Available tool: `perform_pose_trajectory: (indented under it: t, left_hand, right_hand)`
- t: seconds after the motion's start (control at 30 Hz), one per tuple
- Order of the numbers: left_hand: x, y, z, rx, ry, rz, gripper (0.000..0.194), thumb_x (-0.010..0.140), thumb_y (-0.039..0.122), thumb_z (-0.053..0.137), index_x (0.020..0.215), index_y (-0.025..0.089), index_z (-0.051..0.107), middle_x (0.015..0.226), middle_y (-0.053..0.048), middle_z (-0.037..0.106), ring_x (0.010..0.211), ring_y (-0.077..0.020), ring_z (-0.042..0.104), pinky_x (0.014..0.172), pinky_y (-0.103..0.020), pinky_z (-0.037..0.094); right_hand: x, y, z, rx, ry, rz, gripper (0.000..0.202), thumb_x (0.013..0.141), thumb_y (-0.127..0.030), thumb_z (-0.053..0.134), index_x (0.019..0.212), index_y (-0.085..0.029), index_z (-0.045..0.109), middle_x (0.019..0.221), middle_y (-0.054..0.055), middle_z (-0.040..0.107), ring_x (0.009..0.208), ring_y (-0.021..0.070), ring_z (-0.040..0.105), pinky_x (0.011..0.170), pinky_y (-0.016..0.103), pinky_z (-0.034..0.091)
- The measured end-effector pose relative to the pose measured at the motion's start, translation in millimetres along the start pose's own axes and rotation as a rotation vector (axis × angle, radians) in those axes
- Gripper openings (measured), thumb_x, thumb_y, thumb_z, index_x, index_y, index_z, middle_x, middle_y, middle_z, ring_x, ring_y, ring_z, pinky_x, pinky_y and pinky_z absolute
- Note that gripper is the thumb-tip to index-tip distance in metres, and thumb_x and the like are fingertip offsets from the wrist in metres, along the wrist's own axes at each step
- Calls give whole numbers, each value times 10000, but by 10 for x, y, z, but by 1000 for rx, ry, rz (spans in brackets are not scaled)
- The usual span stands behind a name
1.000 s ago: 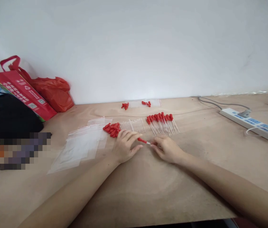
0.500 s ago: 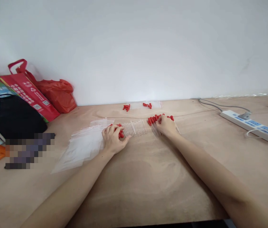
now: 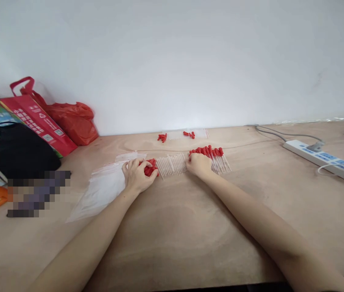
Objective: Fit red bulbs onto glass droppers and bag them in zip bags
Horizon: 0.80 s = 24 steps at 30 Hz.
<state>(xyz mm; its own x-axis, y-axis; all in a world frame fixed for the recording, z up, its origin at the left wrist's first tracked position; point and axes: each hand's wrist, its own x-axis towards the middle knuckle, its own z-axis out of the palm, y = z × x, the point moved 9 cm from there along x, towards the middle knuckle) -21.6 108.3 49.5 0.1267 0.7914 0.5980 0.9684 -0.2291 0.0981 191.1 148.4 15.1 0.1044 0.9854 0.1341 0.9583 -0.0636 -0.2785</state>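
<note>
Through the head camera I see two bare hands working low over a wooden table point(image 3: 174, 239). The left hand point(image 3: 137, 174) arches over a small pile of red rubber caps point(image 3: 150, 168), its thumb and fingers parted with some caps showing between them; I cannot tell whether it grips one. The right hand point(image 3: 200, 164) is bent inward, its fingertips drawn together at the right end of a row of slim clear tubes point(image 3: 172, 164); whether anything is pinched there is hidden from me. That row lies side by side, just right of the pile. Past the right hand, partly covered by it, are tubes topped with red caps point(image 3: 217, 152), caps pointing toward the wall. Flat clear zip bags point(image 3: 98, 190) overlap left of the left hand. Near the wall lie two little clusters of red pieces, one left point(image 3: 162, 138) and one right point(image 3: 189, 134). A white power strip point(image 3: 312, 153) sits well to the right; at far left a black drawstring bag point(image 3: 22, 150) stands before red bags point(image 3: 74, 121).
</note>
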Motion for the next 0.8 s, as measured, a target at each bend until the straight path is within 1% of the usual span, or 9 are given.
perform_pose_trajectory:
  t: [0.1,0.23,0.4,0.5,0.6,0.67,0.7,0.73,0.8]
  left_hand:
    - [-10,18,29,33,-16,17,262,656,466,589,765,229,601,898,-56,553,929,-272,459,874,-474,252]
    - [-19,41,51,48,-11,42,250,669,459,586,765,229,599,916,-65,546,941,-273,453,861,-460,272]
    - [-34,90,25,26,21,86,196,660,390,603,754,221,572,930,-64,551,937,-269,461,860,-442,287]
    - [-49,172,33,-36,1,141,165,671,323,589,776,210,532,886,-52,583,912,-258,492,863,-439,290]
    - [-67,255,60,-144,-32,195,89,724,242,525,792,200,486,810,-23,616,847,-220,546,893,-449,275]
    - [-86,308,54,-217,-28,236,55,752,209,483,803,195,467,780,-12,619,791,-191,570,914,-445,278]
    - [-101,337,41,-251,-17,259,46,762,205,470,805,192,461,772,-14,614,774,-182,573,909,-432,301]
    - [-118,364,23,-286,-5,276,43,769,205,461,809,188,457,772,-21,606,766,-178,574,885,-409,340]
    - [-159,414,-11,-358,8,284,63,781,212,454,835,180,451,787,-36,590,762,-171,571,786,-343,421]
  right_hand:
    - [44,-42,33,11,-12,42,247,767,-256,442,872,-140,634,904,149,640,855,260,600,666,341,432]
    - [118,-82,63,42,-37,80,254,734,-250,483,891,-122,636,912,163,640,846,257,605,670,339,441]
    - [183,-114,122,50,-71,101,252,701,-231,517,889,-117,641,897,164,644,822,250,609,662,330,439]
    - [189,-126,139,58,-81,99,246,701,-255,518,866,-120,642,889,163,642,826,249,605,662,327,433]
    - [170,-115,119,62,-80,97,256,728,-286,487,859,-121,633,888,162,635,838,252,597,666,331,426]
    - [144,-85,69,74,-46,83,264,756,-294,444,857,-122,618,887,155,628,843,254,588,667,335,421]
    - [126,-67,26,90,-8,58,265,770,-289,422,860,-120,604,890,154,623,843,253,583,668,335,419]
    - [101,-54,-25,118,41,13,261,782,-281,403,866,-116,587,898,154,614,841,249,577,667,331,417]
    - [8,-30,-143,210,159,-138,231,802,-258,376,872,-113,543,904,151,594,830,229,563,666,315,413]
